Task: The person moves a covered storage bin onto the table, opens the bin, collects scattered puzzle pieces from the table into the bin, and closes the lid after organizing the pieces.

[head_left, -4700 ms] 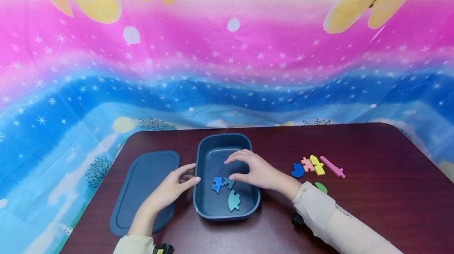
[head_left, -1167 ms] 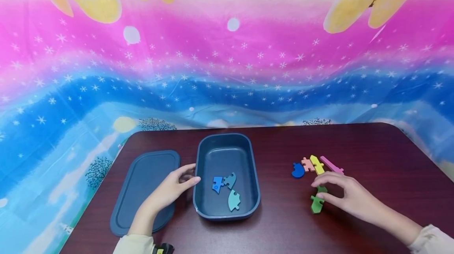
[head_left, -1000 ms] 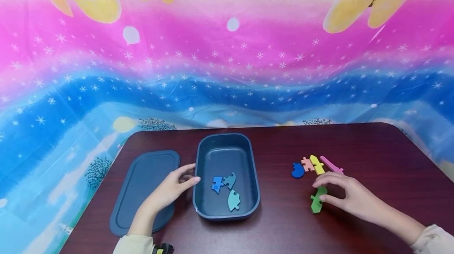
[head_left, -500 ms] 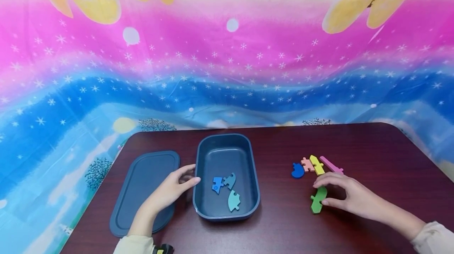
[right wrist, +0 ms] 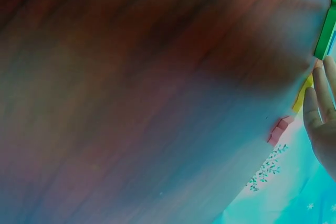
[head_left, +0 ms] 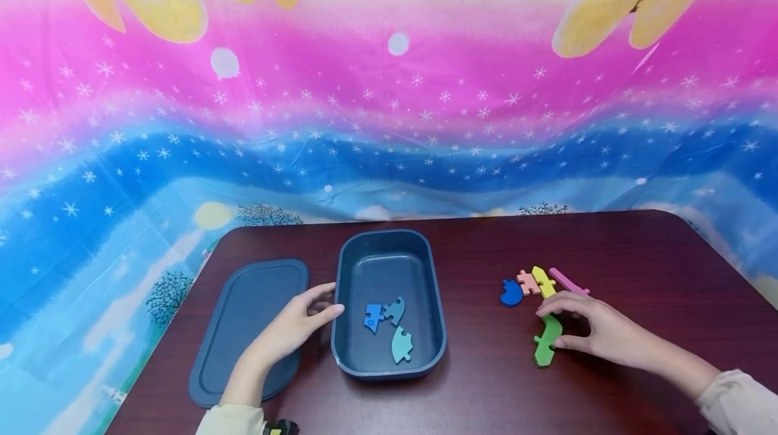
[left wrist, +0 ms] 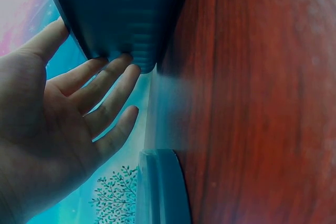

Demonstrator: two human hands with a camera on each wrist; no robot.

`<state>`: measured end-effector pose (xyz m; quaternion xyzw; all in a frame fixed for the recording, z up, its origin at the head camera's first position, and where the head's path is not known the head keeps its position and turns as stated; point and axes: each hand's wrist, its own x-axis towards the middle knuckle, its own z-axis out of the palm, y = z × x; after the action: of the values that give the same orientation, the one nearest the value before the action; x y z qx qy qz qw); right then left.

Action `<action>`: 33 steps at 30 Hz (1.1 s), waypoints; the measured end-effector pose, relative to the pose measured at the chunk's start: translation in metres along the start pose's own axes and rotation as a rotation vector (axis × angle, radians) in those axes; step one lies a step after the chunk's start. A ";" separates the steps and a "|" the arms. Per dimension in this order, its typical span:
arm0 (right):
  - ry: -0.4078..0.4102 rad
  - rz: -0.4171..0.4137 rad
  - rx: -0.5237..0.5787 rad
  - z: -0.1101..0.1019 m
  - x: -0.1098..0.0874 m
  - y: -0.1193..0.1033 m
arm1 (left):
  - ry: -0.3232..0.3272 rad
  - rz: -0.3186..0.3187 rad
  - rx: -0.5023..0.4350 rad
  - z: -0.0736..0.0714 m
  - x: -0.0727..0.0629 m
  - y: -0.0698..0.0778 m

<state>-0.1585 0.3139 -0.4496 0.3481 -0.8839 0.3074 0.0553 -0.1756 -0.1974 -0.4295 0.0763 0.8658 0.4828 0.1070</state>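
In the head view my left hand rests its fingers against the left side of a dark blue-grey box. The left wrist view has those fingers nearly straight, tips at the box wall. Inside the box lie a blue puzzle piece, a grey-teal puzzle piece and a mint puzzle piece. To the right, my right hand pinches the upper part of a green puzzle piece between thumb and fingers. A lighter green puzzle piece adjoins its lower end on the table.
Behind the right hand lie a dark blue piece, a salmon piece, a yellow piece and a pink strip. The box's lid lies flat on the table at the left, partly under the left forearm.
My right hand has left the box and come to the green pieces at the right. Its thumb has slid to their right edge, and the upper green piece has shifted slightly. The left hand stays put.
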 end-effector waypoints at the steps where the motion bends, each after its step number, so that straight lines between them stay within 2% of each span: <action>1: 0.001 0.000 -0.005 0.000 0.000 0.001 | 0.000 -0.001 -0.001 0.000 0.000 0.000; 25: -0.072 0.007 0.021 0.001 0.000 0.004 | 0.000 -0.001 0.009 0.000 -0.001 0.000; 30: -0.069 0.048 0.014 0.001 -0.001 0.004 | -0.003 -0.004 0.008 0.000 -0.001 0.000; 33: -0.057 0.035 0.001 0.003 -0.001 0.003 | -0.008 -0.006 0.009 0.000 -0.001 0.000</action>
<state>-0.1600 0.3147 -0.4536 0.3412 -0.8909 0.2988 0.0242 -0.1749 -0.1975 -0.4298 0.0762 0.8678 0.4782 0.1114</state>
